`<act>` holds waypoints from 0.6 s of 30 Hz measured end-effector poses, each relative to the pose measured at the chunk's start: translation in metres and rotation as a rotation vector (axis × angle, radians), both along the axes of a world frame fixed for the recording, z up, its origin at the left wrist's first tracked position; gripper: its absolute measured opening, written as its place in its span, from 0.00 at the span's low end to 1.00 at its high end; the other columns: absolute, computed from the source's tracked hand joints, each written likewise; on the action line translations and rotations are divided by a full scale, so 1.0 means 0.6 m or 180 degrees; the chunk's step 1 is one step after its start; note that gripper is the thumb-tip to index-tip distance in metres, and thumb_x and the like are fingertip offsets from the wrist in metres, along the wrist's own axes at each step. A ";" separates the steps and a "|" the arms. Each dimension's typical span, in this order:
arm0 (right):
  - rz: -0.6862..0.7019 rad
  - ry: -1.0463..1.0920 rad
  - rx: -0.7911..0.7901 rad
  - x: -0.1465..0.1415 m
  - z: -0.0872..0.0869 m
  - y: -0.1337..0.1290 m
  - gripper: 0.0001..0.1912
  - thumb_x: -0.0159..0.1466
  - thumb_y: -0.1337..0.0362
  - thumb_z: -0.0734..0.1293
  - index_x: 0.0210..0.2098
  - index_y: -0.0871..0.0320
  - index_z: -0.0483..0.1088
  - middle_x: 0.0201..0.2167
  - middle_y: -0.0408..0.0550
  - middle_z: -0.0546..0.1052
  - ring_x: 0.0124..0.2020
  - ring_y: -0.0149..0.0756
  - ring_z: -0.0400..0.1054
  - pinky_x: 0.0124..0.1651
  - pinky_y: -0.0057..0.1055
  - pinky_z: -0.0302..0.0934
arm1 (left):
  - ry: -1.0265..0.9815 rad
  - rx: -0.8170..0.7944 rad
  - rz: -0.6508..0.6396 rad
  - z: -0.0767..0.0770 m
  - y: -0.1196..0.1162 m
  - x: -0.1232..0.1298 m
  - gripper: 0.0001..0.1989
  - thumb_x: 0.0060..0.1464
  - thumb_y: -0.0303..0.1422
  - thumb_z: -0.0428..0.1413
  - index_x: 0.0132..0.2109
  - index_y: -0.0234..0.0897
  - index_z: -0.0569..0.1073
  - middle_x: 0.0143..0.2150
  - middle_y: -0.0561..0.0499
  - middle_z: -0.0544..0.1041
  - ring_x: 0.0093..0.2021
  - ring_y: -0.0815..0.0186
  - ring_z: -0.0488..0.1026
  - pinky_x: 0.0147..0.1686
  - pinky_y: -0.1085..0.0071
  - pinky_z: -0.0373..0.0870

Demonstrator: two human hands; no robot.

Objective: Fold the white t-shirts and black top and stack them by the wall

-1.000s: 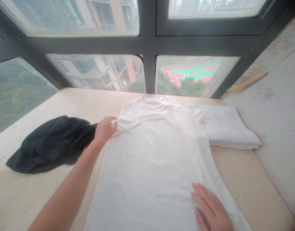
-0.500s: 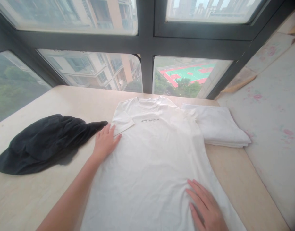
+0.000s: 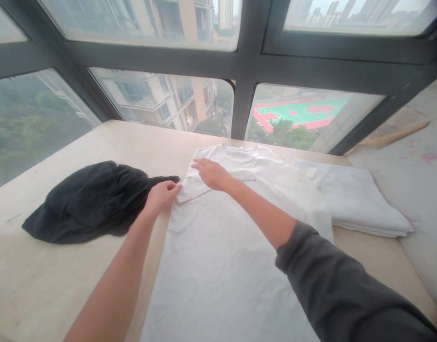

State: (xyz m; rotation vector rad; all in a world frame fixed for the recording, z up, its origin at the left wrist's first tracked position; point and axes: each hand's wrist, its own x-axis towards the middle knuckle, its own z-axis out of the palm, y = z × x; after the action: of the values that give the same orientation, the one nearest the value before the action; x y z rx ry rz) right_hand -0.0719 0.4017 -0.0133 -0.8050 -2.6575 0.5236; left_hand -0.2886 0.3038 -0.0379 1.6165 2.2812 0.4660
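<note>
Shifted leftward since the earlier frame is the right hand (image 3: 213,175), from the lower front of the white T-shirt (image 3: 236,256) to its left-side sleeve (image 3: 192,190). At left, a crumpled black garment (image 3: 86,204) lies on the pale ledge (image 3: 29,285). Beside it, the left hand (image 3: 163,197) closes thumb and fingers at the sleeve's edge; whether cloth is caught cannot be told. Centrally, the T-shirt lies spread flat, the right hand over it, fingers extended, grasping nothing. Folded white fabric (image 3: 364,194) adjoins at right.
</note>
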 end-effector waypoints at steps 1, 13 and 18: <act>0.0033 -0.0229 -0.0014 -0.040 -0.011 0.034 0.25 0.70 0.73 0.54 0.65 0.60 0.61 0.71 0.52 0.55 0.71 0.47 0.47 0.69 0.51 0.48 | 0.0029 0.0004 -0.0009 0.000 -0.005 0.002 0.18 0.55 0.50 0.53 0.32 0.41 0.76 0.32 0.52 0.80 0.32 0.62 0.75 0.31 0.71 0.62; -0.0578 -0.0406 -0.0113 -0.101 -0.095 0.106 0.26 0.73 0.62 0.55 0.68 0.65 0.55 0.72 0.58 0.50 0.72 0.53 0.43 0.70 0.53 0.39 | 0.1131 -0.0055 0.0488 0.009 -0.052 0.042 0.16 0.61 0.43 0.47 0.36 0.42 0.76 0.43 0.43 0.78 0.37 0.52 0.75 0.32 0.62 0.64; -0.0891 0.0055 -0.0258 -0.051 -0.060 0.091 0.28 0.71 0.63 0.59 0.68 0.63 0.54 0.72 0.57 0.52 0.69 0.48 0.50 0.68 0.47 0.49 | 0.1485 0.0233 0.0399 0.011 -0.064 0.045 0.18 0.61 0.42 0.45 0.46 0.42 0.76 0.48 0.40 0.76 0.39 0.49 0.76 0.32 0.59 0.67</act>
State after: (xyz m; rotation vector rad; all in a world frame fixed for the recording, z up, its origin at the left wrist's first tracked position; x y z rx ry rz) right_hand -0.1024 0.4564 -0.0491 -1.1674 -2.4641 0.5634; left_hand -0.2619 0.2651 -0.0314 1.7733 2.7427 0.2162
